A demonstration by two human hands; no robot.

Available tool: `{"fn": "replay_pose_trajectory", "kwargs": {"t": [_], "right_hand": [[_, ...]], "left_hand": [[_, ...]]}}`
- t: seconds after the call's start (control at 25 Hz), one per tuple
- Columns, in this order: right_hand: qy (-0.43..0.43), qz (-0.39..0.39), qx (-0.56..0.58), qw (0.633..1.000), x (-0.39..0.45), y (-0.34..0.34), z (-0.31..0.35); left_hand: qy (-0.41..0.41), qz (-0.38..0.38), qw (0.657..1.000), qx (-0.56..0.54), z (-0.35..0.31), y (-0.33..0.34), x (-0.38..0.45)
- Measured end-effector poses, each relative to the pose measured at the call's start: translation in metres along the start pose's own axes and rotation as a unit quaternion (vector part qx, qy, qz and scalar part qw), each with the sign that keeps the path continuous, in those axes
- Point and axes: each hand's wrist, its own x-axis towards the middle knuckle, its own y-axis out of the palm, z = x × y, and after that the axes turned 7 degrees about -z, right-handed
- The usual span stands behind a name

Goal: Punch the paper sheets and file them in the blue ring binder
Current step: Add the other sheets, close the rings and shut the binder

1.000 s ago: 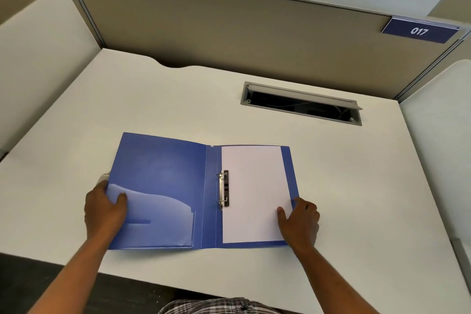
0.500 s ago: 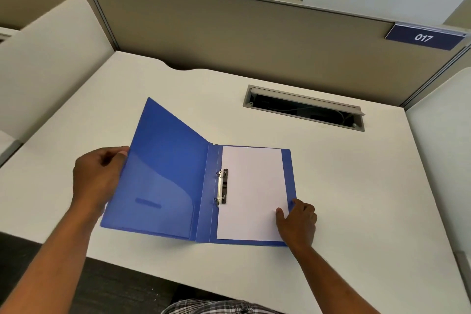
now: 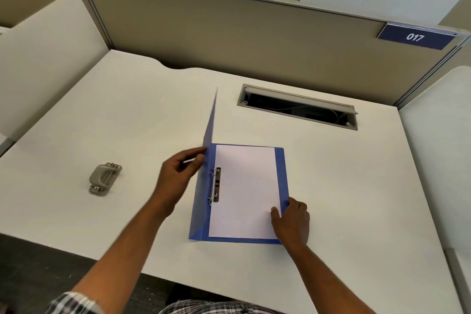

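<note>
Head view, the only one. Blue ring binder lies near the front edge of the white desk, back cover flat, front cover standing close to vertical and seen almost edge-on. Left hand holds the cover's free edge, fingers curled round it in a pinch. Right hand rests at the binder's lower right corner, fingers loosely bent, thumb tip lying on the paper sheets; it appears to press rather than grip. The sheets sit on the back cover, left margin at the two-ring metal clip; whether they are actually threaded on the rings cannot be told. Hole punch stands well apart to the left. Risks, as judgement: the thin cover could slip the pinch and slap down, shifting the sheets; if the sheets are not seated on the rings, the closing cover could crease the margin against them; easing the right hand's pressure may let the binder skate on the smooth top. Materials: binder is thin, flexible, glossy plastic; paper plain, matte, rectangular; clip bright metal with small round rings; punch grey-beige, blocky with a rounded handle; desk smooth matte laminate with a recessed cable slot at the rear.
</note>
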Motion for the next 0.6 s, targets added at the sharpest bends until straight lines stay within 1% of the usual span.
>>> {"fn": "replay_pose_trajectory", "kwargs": {"t": [0.12, 0.24, 0.32, 0.4, 0.44, 0.52, 0.6], "right_hand": [[-0.005, 0.009, 0.015, 1.000, 0.004, -0.004, -0.003], [0.003, 0.033, 0.019, 0.999, 0.012, -0.007, -0.005], [0.038, 0.055, 0.032, 0.997, 0.019, -0.009, -0.008], [0.083, 0.059, 0.081, 0.991, 0.022, -0.010, -0.011], [0.114, 0.053, 0.121, 0.985, 0.022, -0.013, -0.013], [0.186, 0.041, 0.218, 0.957, 0.024, -0.017, -0.018], [0.267, 0.060, 0.332, 0.903, 0.027, -0.023, -0.019]], "left_hand": [[-0.024, 0.025, 0.993, 0.117, 0.048, 0.015, 0.001], [-0.036, 0.013, 0.972, 0.233, 0.090, 0.022, -0.002], [-0.046, -0.003, 0.959, 0.279, 0.107, 0.026, -0.002], [-0.053, -0.016, 0.949, 0.309, 0.116, 0.029, 0.001], [-0.058, -0.018, 0.947, 0.317, 0.119, 0.031, 0.004], [-0.084, -0.021, 0.947, 0.308, 0.122, 0.031, 0.008], [-0.099, -0.025, 0.948, 0.302, 0.123, 0.031, 0.011]]}}
